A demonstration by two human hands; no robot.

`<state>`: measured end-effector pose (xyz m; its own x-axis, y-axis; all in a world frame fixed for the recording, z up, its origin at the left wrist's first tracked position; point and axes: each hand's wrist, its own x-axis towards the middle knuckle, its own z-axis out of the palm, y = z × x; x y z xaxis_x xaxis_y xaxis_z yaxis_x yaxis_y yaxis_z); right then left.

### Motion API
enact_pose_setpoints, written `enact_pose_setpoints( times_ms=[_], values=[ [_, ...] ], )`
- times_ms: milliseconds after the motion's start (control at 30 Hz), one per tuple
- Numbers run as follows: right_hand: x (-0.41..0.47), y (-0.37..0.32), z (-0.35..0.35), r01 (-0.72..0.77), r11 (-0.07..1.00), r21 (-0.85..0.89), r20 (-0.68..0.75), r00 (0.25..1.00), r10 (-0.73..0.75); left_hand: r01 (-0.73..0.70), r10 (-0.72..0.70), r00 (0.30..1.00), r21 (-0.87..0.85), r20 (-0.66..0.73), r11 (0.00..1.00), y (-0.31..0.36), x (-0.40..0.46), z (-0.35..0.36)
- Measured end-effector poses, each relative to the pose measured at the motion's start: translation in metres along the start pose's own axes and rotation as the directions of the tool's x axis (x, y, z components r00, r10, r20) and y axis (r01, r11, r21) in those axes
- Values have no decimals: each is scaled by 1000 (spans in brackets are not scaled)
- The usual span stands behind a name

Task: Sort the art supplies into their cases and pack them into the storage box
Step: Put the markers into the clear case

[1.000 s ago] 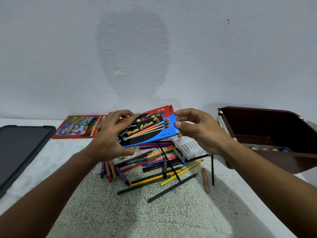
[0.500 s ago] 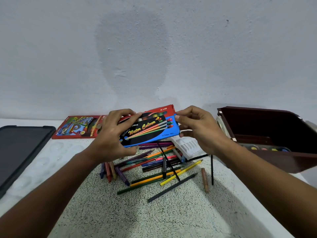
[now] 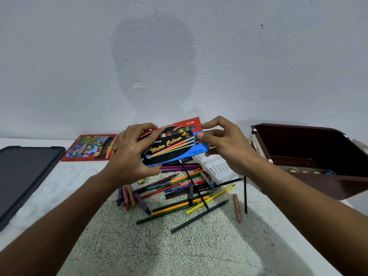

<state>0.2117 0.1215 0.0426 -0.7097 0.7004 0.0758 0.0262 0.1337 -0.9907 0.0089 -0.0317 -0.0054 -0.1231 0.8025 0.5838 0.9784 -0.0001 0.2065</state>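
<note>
Head view: blue-and-red "Water Colour" box [image 3: 175, 145], flat, tilted, held up above the desk [image 3: 49, 188] near the wall. Left hand [image 3: 131, 154] grips its left end; right hand [image 3: 223, 143] pinches its right end. Below: loose pencils [image 3: 179, 194] scattered on a speckled mat [image 3: 159, 246], white tray [image 3: 217, 169]. Red pencil case [image 3: 89, 148] left, dark tablet [image 3: 22, 176] far left, brown storage box [image 3: 310, 156] right.

Watercolour box [image 3: 175, 148] between both hands [image 3: 129, 156]

Two hands [image 3: 127, 154] [image 3: 229, 148]; two cardboard cases [image 3: 175, 148] [image 3: 89, 148]; one white tray [image 3: 215, 168]; one brown storage box [image 3: 310, 156]; many loose pencils [image 3: 179, 194], uncounted.
</note>
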Motion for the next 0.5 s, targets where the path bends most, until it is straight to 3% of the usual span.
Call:
enact_pose_setpoints(
  times_ms=[67,133,167,200,233,267,300,367,500],
  values=[
    [4,0,-3,29,1000,11,-46,999,-29,68,-69,997,-30,-23,997,2,-1,0],
    [8,2,-11,37,998,54,-96,995,-31,283,-291,956,-128,-42,950,2,-3,0],
    [9,3,-17,32,997,77,-122,992,-22,423,-440,898,-251,-12,871,3,-3,-1],
    [10,5,-22,21,995,98,-145,989,-7,543,-572,817,-424,68,725,4,-2,-2],
    [11,7,-28,7,994,112,-163,987,11,613,-651,735,-599,192,515,6,0,-2],
    [11,9,-33,-7,993,117,-177,984,27,640,-679,666,-704,308,307,9,4,-1],
    [10,10,-39,-16,994,105,-187,982,35,636,-677,632,-751,376,177,14,9,1],
    [8,11,-52,-12,999,32,-202,979,18,632,-691,621,-758,371,162,27,23,8],
    [1,2,-93,-1,993,-116,-237,971,-26,602,-681,685,-728,259,328,63,59,22]
  ],
)
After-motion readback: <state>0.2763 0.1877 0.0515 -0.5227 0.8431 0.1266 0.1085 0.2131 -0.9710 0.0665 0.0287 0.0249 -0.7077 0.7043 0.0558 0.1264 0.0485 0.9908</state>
